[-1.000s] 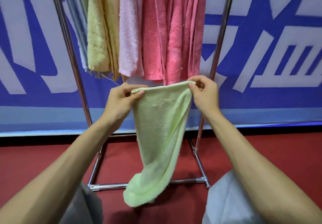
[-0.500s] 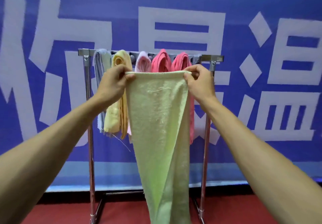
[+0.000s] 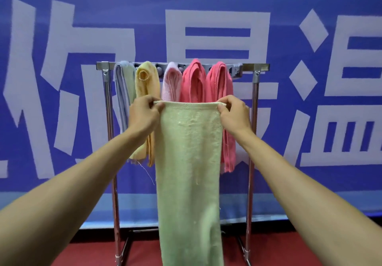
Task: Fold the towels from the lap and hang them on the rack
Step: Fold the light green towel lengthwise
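Pale green towel hanging lengthwise, before towel-laden rack

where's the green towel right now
In the head view the green towel hangs mid-frame in front of the rack, top corners pinched by the left hand and right hand, below the top rail.

Over the top bar of the rack five towels hang side by side, from near its left end to short of its right end. Before them hangs a sixth towel, the left hand pinching its upper left corner, the right hand its upper right. A banner stands behind the rack.
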